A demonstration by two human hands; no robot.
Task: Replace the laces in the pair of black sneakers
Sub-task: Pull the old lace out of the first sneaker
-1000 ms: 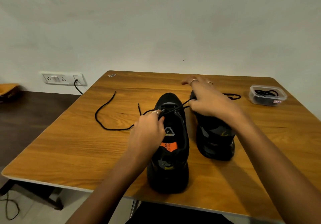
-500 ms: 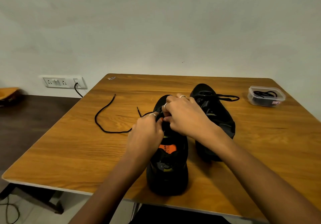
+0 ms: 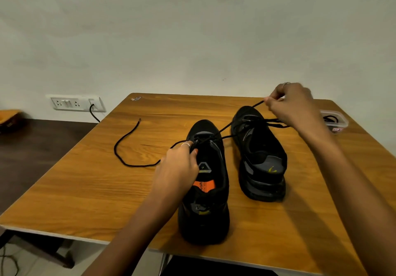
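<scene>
Two black sneakers stand on the wooden table (image 3: 85, 190), toes pointing away from me. The left sneaker (image 3: 205, 190) has an orange insole label, and a black lace (image 3: 126, 145) runs through its front eyelets. My left hand (image 3: 177, 168) holds that shoe at the eyelets, fingers curled on the lace and tongue. One end of the lace trails left across the table. My right hand (image 3: 293, 106) pinches the other end, pulled taut up and to the right over the right sneaker (image 3: 259, 153). The right sneaker has its own lace lying loose.
A clear plastic box (image 3: 334, 121) with black laces inside sits at the far right of the table, partly behind my right wrist. A wall socket (image 3: 75, 103) with a plugged cable is on the left wall. A dark lower surface (image 3: 32, 147) lies left of the table.
My right hand left the left sneaker's eyelets and pulled the lace end far up and right, drawing it taut. My left hand stayed at the shoe.
</scene>
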